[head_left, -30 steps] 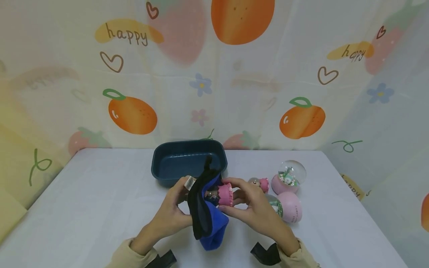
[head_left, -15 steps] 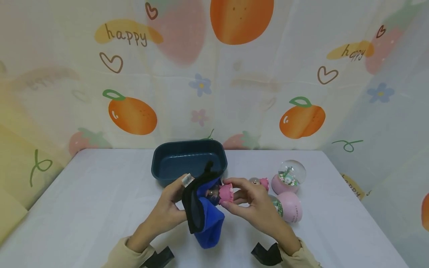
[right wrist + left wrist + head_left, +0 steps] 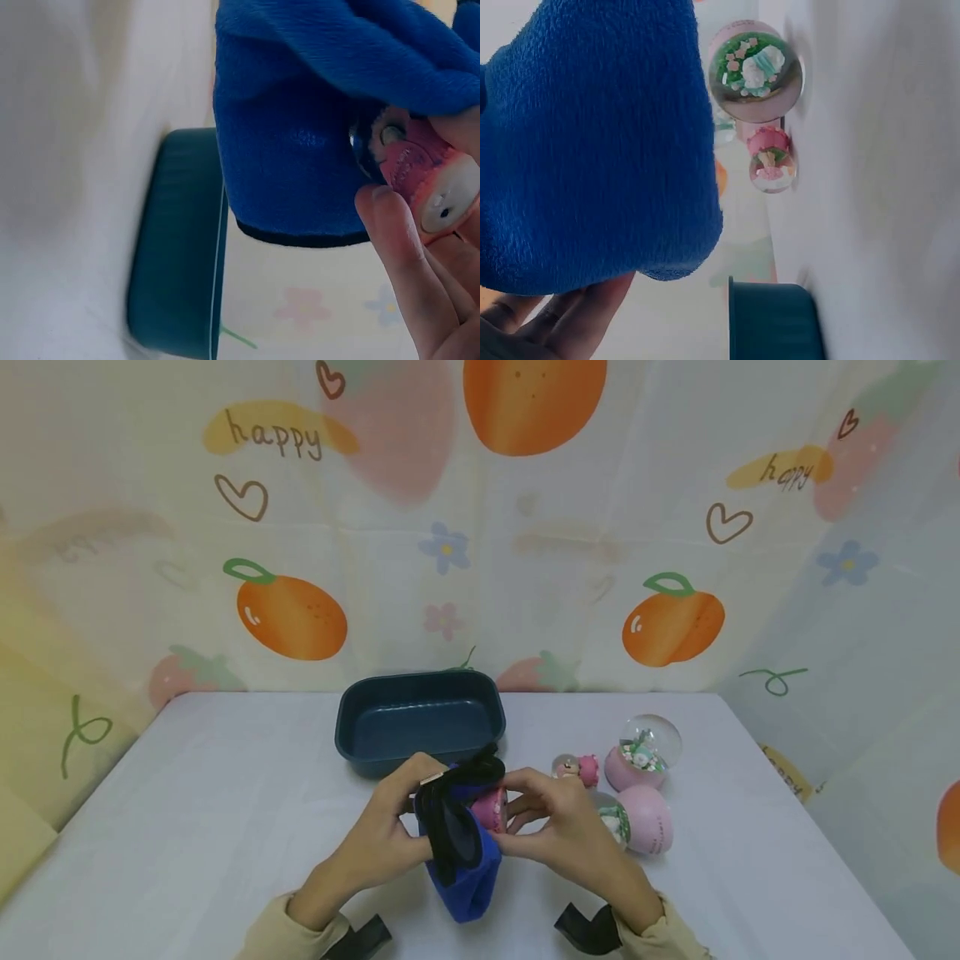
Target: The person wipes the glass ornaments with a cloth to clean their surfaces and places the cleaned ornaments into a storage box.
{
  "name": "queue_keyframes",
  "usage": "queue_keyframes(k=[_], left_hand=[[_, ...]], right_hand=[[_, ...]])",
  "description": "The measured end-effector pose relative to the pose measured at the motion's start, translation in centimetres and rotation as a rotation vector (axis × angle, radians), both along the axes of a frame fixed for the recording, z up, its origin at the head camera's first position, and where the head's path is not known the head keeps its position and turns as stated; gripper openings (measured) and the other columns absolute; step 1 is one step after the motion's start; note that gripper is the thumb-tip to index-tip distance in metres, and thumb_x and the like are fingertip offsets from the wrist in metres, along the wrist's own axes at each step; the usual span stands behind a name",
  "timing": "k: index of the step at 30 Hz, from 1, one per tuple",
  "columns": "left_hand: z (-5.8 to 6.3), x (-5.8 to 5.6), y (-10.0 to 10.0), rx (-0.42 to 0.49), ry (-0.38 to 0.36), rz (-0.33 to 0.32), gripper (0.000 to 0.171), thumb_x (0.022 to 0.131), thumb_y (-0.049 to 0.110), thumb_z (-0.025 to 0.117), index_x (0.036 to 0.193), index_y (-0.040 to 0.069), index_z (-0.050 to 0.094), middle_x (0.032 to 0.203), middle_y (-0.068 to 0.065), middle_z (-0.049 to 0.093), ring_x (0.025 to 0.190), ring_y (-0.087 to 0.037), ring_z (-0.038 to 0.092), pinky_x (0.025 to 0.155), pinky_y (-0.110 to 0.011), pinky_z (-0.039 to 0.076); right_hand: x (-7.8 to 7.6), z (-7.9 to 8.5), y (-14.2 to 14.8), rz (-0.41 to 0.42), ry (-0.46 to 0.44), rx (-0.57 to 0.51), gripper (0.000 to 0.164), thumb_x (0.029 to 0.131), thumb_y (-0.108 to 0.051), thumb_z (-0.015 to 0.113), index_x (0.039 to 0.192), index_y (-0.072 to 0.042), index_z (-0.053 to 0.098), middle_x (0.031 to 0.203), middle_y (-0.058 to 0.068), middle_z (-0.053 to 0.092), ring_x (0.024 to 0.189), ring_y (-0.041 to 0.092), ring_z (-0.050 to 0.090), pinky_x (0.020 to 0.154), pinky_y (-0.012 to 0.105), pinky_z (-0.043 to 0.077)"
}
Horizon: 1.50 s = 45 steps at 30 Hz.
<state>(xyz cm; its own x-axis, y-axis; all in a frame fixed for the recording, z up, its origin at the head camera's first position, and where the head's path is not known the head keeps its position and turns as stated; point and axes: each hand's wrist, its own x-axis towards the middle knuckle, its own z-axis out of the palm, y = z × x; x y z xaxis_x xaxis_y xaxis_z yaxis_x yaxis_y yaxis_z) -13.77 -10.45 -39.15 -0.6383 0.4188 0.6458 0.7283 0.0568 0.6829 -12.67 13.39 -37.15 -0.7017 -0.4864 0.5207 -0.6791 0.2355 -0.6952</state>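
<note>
Now my right hand (image 3: 564, 828) pinches the pink-based globe (image 3: 491, 810), which points glass-first into the blue pouch (image 3: 472, 887) my left hand (image 3: 381, 843) grips.

Marked "happy" on backdrop (image 3: 540, 622): left patch (image 3: 281, 430), right patch (image 3: 780, 468). Lettered on lower patch (image 3: 783, 771), blurred; lettered on pink globe base (image 3: 648, 820), too small to read.

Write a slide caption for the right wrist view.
Right hand gripping a pink-based snow globe partly inside a blue cloth bag, teal tub beyond.
</note>
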Motion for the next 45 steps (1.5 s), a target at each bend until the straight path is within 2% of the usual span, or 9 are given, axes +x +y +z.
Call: queue_keyframes(k=[4,7,11,17,24,30,34,39,45], left_hand=[[0.08,-0.24,-0.02,0.075,0.070,-0.035,0.036,0.075,-0.008,0.075,0.104,0.008,0.061,0.094,-0.006,0.061,0.085,-0.007,0.056,0.060,-0.025,0.054],[0.14,-0.26,-0.06,0.092,0.067,-0.037,0.033,0.077,-0.013,0.070,0.102,0.007,0.060,0.090,-0.005,0.060,0.081,-0.007,0.055,0.061,-0.025,0.052],[0.23,-0.13,-0.37,0.052,-0.032,-0.042,0.035,0.082,-0.009,0.066,0.113,0.007,0.059,0.102,-0.007,0.062,0.089,-0.006,0.056,0.071,-0.027,0.056],[0.36,-0.02,-0.78,-0.065,-0.196,-0.161,0.058,0.086,0.006,0.067,0.140,0.011,0.044,0.129,-0.007,0.055,0.113,-0.011,0.056,0.097,-0.031,0.051],[0.54,0.05,-0.73,-0.002,-0.111,-0.154,0.049,0.085,-0.002,0.067,0.131,0.004,0.053,0.114,-0.009,0.064,0.100,-0.008,0.061,0.087,-0.032,0.056],[0.62,0.03,-0.64,0.085,-0.058,-0.116,0.030,0.089,-0.007,0.060,0.118,0.002,0.058,0.110,0.002,0.064,0.094,-0.006,0.060,0.082,-0.028,0.055],[0.72,0.20,-0.89,0.067,-0.141,-0.176,0.040,0.091,-0.005,0.055,0.130,0.003,0.052,0.120,0.007,0.059,0.105,-0.007,0.055,0.092,-0.025,0.049],[0.72,0.53,-0.95,-0.030,-0.271,-0.275,0.053,0.087,0.000,0.046,0.140,0.002,0.043,0.126,0.000,0.053,0.116,-0.009,0.048,0.101,-0.025,0.040],[0.31,0.45,-0.75,0.005,-0.280,-0.231,0.044,0.091,-0.001,0.045,0.133,0.011,0.051,0.125,0.012,0.055,0.116,-0.003,0.049,0.100,-0.023,0.041]], right_hand=[[-0.03,0.01,-0.19,0.050,0.020,0.007,0.041,0.074,0.006,0.079,0.111,-0.005,0.064,0.087,0.011,0.074,0.071,0.007,0.071,0.067,0.024,0.059],[0.01,0.03,-0.17,0.067,0.040,0.004,0.044,0.072,0.008,0.079,0.111,-0.006,0.063,0.086,0.009,0.074,0.072,0.008,0.070,0.067,0.023,0.059],[0.06,0.08,0.06,0.074,0.054,-0.017,0.046,0.071,0.008,0.081,0.111,-0.007,0.064,0.095,0.010,0.075,0.076,0.010,0.072,0.070,0.024,0.059],[-0.12,0.12,0.22,0.087,0.158,-0.036,0.049,0.067,0.008,0.083,0.111,-0.005,0.065,0.101,0.011,0.074,0.079,0.012,0.073,0.073,0.023,0.059],[-0.23,0.12,0.35,0.107,0.219,-0.038,0.046,0.067,0.011,0.082,0.107,-0.007,0.067,0.100,0.010,0.075,0.083,0.013,0.071,0.077,0.023,0.058],[-0.27,0.20,0.47,0.161,0.262,-0.037,0.044,0.067,0.013,0.081,0.105,-0.008,0.068,0.102,0.011,0.075,0.095,0.018,0.071,0.086,0.025,0.057],[-0.21,0.37,0.60,0.203,0.278,-0.052,0.046,0.069,0.015,0.080,0.107,-0.008,0.068,0.110,0.016,0.073,0.107,0.023,0.070,0.093,0.027,0.054],[-0.14,0.49,0.60,0.226,0.310,-0.083,0.040,0.072,0.013,0.080,0.104,-0.009,0.068,0.115,0.019,0.068,0.107,0.024,0.067,0.096,0.028,0.053],[-0.18,0.13,0.32,0.214,0.375,-0.104,0.013,0.088,-0.007,0.073,0.100,-0.009,0.068,0.114,0.018,0.063,0.106,0.023,0.061,0.092,0.025,0.054]])
